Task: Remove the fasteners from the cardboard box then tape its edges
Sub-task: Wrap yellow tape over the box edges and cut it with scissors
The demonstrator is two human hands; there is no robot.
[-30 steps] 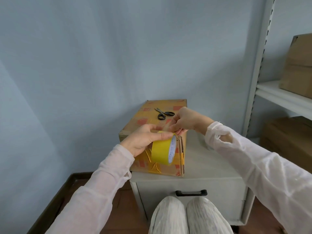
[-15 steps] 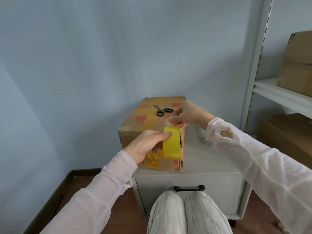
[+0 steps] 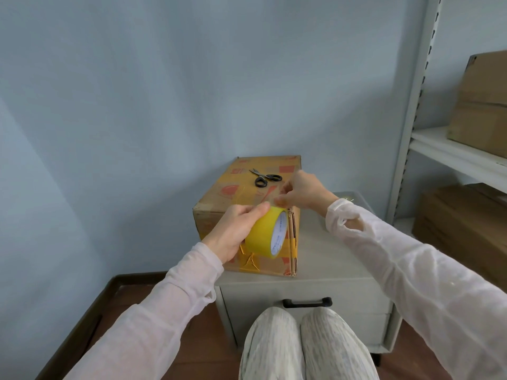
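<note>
A cardboard box (image 3: 219,212) with orange print stands on a grey drawer cabinet (image 3: 329,259). My left hand (image 3: 233,231) grips a roll of yellow tape (image 3: 263,234) in front of the box's near face. My right hand (image 3: 301,192) pinches the free end of the tape at the box's top right edge. Black scissors (image 3: 264,178) lie on the box's top, towards the back. Yellow straps (image 3: 248,263) cross low on the near face.
A white metal shelf (image 3: 452,154) at the right carries a brown carton (image 3: 482,105), with more cartons (image 3: 463,226) beneath it. A blue-grey wall stands behind the cabinet. My knees (image 3: 301,346) are in front of the cabinet's black drawer handle (image 3: 307,303).
My left hand has turned the tape roll, so its white core faces me again. My right hand stays at the box's top right edge with the tape end.
</note>
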